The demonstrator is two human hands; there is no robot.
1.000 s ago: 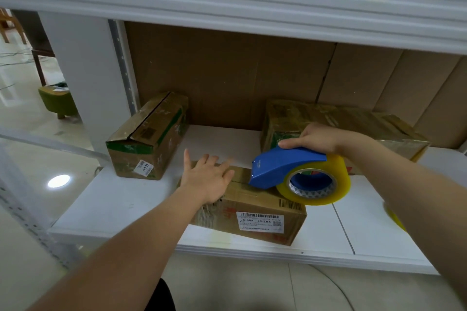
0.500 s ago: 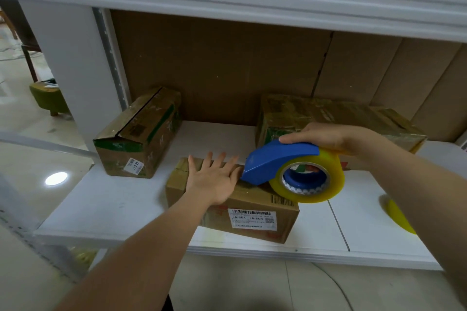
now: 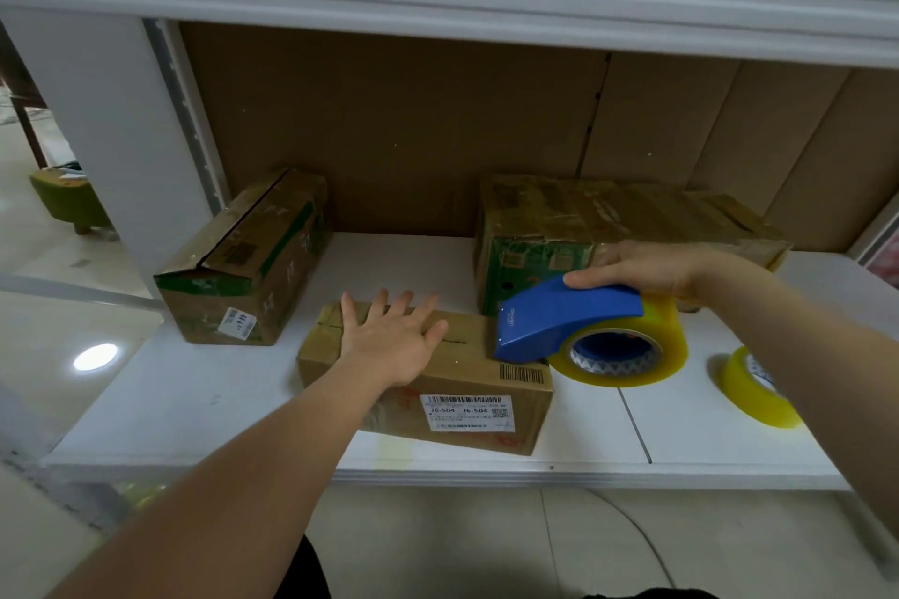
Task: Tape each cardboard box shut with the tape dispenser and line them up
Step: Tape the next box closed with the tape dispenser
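White shelf: flat left hand presses box; right hand grips dispenser.

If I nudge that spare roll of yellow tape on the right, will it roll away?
Probably a little: the spare tape roll seems tilted on its rim on the smooth white shelf, so it may roll or topple flat. Likely stiff and light.

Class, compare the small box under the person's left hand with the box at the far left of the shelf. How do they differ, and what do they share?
The small box lies near the shelf's front edge, with the left hand pressed flat on top; the left box sits further back, untouched. The small box's label is wide with barcodes; the left box's is a small tilted sticker. The left box has green printing; the small box shows red marks. Both are brown cardboard on the white shelf.
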